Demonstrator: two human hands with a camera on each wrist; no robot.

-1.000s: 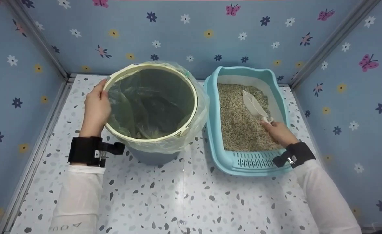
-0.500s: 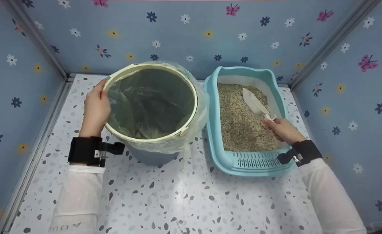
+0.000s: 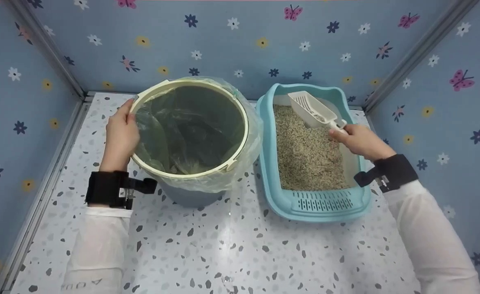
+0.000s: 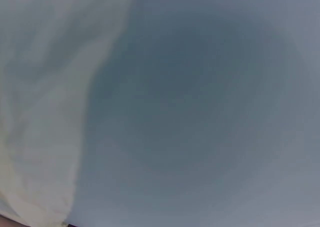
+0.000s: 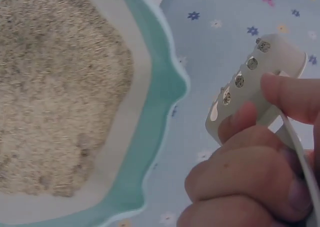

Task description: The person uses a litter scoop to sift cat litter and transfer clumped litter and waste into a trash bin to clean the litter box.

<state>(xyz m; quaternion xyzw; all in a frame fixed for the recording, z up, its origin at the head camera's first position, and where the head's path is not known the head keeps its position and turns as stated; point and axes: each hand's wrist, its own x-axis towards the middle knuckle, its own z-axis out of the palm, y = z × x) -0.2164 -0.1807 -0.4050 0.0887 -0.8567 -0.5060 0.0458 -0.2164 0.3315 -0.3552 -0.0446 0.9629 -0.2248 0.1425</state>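
My left hand (image 3: 122, 136) grips the left side of the cream rim of a round trash bin (image 3: 190, 198). A translucent bag (image 3: 250, 134) lines the bin and folds over its rim; in the left wrist view the bag (image 4: 45, 97) hangs beside the bin's blurred blue-grey wall (image 4: 200, 112). With my right hand (image 3: 360, 141) I hold a white slotted litter scoop (image 3: 311, 109) by its handle, raised over a blue litter box (image 3: 266, 163). In the right wrist view, fingers and thumb curl round the handle, and bits show through the holes of the scoop (image 5: 272, 67).
Grey-brown litter (image 3: 309, 159) covers the floor of the litter box, which stands close to the bin's right side. A flowered blue wall panel (image 3: 240, 41) rises behind both, with more panels at left and right. Speckled white flooring (image 3: 240, 249) lies in front.
The right hand has lifted the scoop up out of the litter and moved it farther back, toward the box's rear. The left hand stays on the bin's rim.
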